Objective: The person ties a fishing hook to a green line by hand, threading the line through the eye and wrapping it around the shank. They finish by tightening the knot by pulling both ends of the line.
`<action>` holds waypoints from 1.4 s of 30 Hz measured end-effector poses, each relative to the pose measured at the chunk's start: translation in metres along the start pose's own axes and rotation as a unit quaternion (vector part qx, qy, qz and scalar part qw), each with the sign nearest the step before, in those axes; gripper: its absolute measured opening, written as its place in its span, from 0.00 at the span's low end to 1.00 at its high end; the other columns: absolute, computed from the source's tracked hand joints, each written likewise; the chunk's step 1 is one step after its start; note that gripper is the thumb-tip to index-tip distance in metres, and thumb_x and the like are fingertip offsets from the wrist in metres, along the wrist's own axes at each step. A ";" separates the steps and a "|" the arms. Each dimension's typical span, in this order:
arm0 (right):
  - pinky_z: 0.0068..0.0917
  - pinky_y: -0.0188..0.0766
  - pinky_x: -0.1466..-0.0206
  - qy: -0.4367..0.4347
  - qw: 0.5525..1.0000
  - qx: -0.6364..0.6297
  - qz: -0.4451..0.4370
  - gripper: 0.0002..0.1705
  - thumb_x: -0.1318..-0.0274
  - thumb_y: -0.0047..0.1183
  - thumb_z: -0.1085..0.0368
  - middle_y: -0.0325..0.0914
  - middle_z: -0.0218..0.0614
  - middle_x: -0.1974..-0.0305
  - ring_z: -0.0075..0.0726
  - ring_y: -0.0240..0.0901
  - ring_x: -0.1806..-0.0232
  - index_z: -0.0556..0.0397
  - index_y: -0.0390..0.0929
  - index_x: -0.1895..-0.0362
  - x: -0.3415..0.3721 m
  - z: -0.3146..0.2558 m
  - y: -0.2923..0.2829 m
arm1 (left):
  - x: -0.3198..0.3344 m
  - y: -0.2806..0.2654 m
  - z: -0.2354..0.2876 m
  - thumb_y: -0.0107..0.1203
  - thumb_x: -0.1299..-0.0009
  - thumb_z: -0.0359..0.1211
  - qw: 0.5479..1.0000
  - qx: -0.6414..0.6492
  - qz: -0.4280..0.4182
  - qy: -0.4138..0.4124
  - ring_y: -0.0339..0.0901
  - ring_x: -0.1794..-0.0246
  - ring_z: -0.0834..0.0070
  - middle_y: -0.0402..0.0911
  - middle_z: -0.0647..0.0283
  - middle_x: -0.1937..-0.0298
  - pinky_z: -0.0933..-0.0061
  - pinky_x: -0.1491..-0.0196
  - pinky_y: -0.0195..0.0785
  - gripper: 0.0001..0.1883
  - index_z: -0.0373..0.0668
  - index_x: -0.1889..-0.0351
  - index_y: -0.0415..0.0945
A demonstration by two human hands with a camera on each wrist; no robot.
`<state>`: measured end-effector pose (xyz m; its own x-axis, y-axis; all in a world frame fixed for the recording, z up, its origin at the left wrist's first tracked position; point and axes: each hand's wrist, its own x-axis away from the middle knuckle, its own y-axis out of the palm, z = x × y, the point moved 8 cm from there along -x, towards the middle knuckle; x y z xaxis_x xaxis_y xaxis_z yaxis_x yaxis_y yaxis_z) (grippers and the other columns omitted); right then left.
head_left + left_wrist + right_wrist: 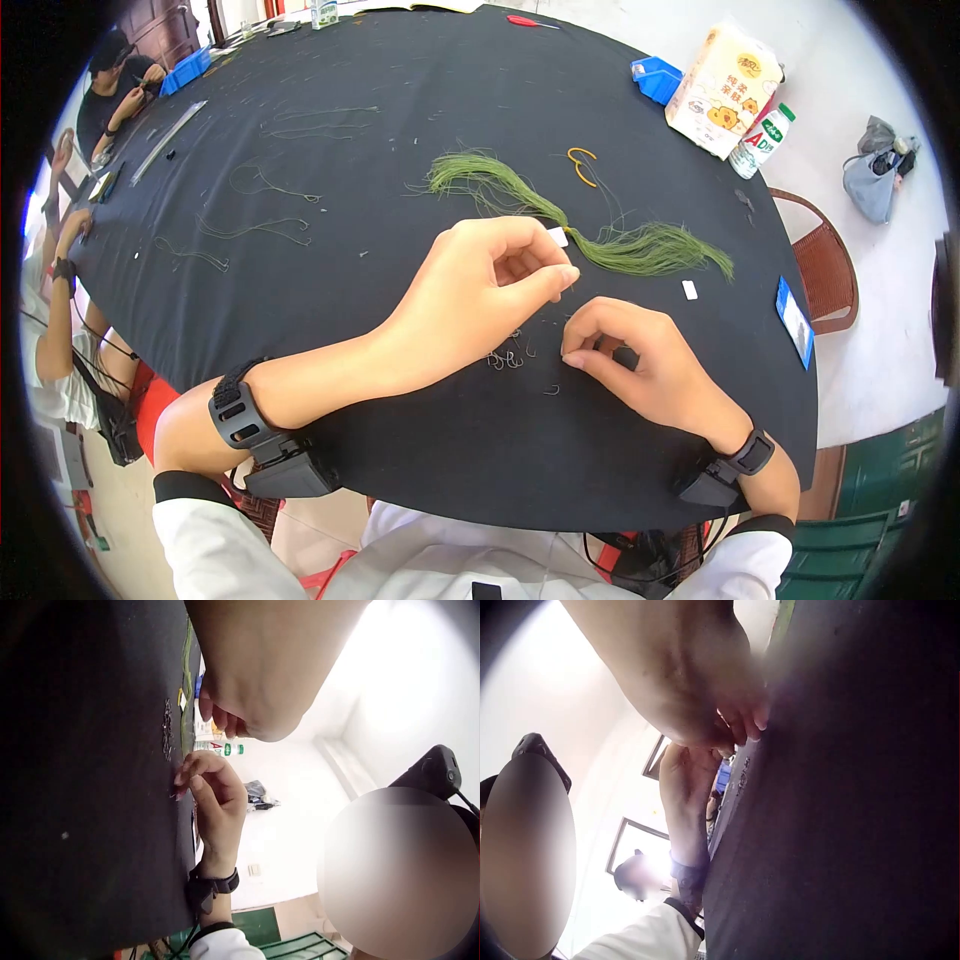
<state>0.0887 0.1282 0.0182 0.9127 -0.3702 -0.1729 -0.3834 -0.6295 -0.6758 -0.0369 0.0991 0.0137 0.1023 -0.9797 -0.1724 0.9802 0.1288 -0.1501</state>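
Observation:
My left hand (475,275) hovers over the table beside a bundle of green line (500,185), tied at its middle. Its fingers are curled, with the thumb tip close to the index finger; I cannot tell whether a thin strand lies between them. Lower and to the right, my right hand (640,360) pinches thumb against index finger. A tiny bit of a fish hook (174,796) sticks out at those fingertips in the left wrist view. Between the hands lies a small pile of fish hooks (507,358), and a single hook (551,390) lies nearer me.
Looped lengths of line (255,230) are spread at left on the black tablecloth (400,470). A yellow ring-shaped piece (582,168) lies behind the bundle. At the back right stand a tissue pack (722,95), a bottle (764,142) and a blue bin (656,80). Other people sit at left.

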 end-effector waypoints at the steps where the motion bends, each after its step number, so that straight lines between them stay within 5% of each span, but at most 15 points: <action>1: 0.24 0.70 0.71 0.002 1.000 -0.008 0.002 0.06 0.51 0.56 0.74 0.72 0.32 0.69 0.28 0.73 0.72 0.55 0.74 0.68 0.001 0.002 -0.001 | 0.000 0.001 -0.001 0.56 0.33 0.30 1.000 0.009 -0.005 -0.009 0.74 0.67 0.85 0.78 0.67 0.69 0.81 0.61 0.67 0.07 0.35 0.65 0.76; 17: 0.31 0.70 0.71 0.003 0.996 0.091 0.001 0.07 0.54 0.59 0.69 0.71 0.33 0.70 0.37 0.74 0.73 0.52 0.73 0.70 -0.007 -0.015 0.007 | 0.001 0.001 -0.001 0.56 0.32 0.30 0.999 0.032 -0.003 0.000 0.73 0.67 0.86 0.78 0.68 0.68 0.82 0.61 0.67 0.07 0.35 0.64 0.76; 23: 0.33 0.71 0.71 -0.122 0.981 0.153 -0.016 0.09 0.57 0.60 0.69 0.71 0.32 0.70 0.38 0.73 0.67 0.51 0.73 0.69 0.012 -0.031 0.010 | 0.002 0.002 -0.001 0.56 0.33 0.30 1.000 0.016 -0.002 -0.001 0.73 0.67 0.85 0.78 0.67 0.69 0.82 0.61 0.67 0.07 0.35 0.65 0.76; 32: 0.30 0.72 0.73 -0.154 0.959 0.240 -0.012 0.07 0.57 0.56 0.70 0.68 0.33 0.72 0.38 0.70 0.71 0.53 0.72 0.71 0.013 -0.031 0.018 | 0.001 0.003 -0.002 0.56 0.33 0.31 1.000 0.008 -0.003 -0.018 0.72 0.69 0.86 0.78 0.68 0.70 0.82 0.63 0.66 0.07 0.35 0.65 0.76; 38: 0.28 0.72 0.72 -0.089 0.987 0.130 -0.018 0.05 0.53 0.56 0.70 0.71 0.34 0.72 0.35 0.73 0.69 0.55 0.73 0.71 0.010 -0.020 0.006 | 0.001 0.004 -0.004 0.56 0.32 0.31 1.000 0.017 -0.008 -0.011 0.72 0.69 0.86 0.78 0.68 0.71 0.82 0.64 0.65 0.07 0.36 0.65 0.76; 42: 0.21 0.72 0.70 0.097 0.988 -0.118 -0.026 0.05 0.45 0.54 0.69 0.76 0.31 0.69 0.25 0.74 0.68 0.58 0.76 0.66 0.013 0.008 -0.002 | 0.002 0.005 -0.004 0.56 0.33 0.31 1.000 0.009 -0.011 -0.026 0.72 0.69 0.86 0.78 0.68 0.70 0.82 0.64 0.65 0.07 0.36 0.65 0.77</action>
<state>0.1021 0.1302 0.0117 0.8963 -0.4432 0.0134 -0.3802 -0.7838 -0.4910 -0.0328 0.0980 0.0082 0.0893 -0.9890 -0.1179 0.9850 0.1052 -0.1366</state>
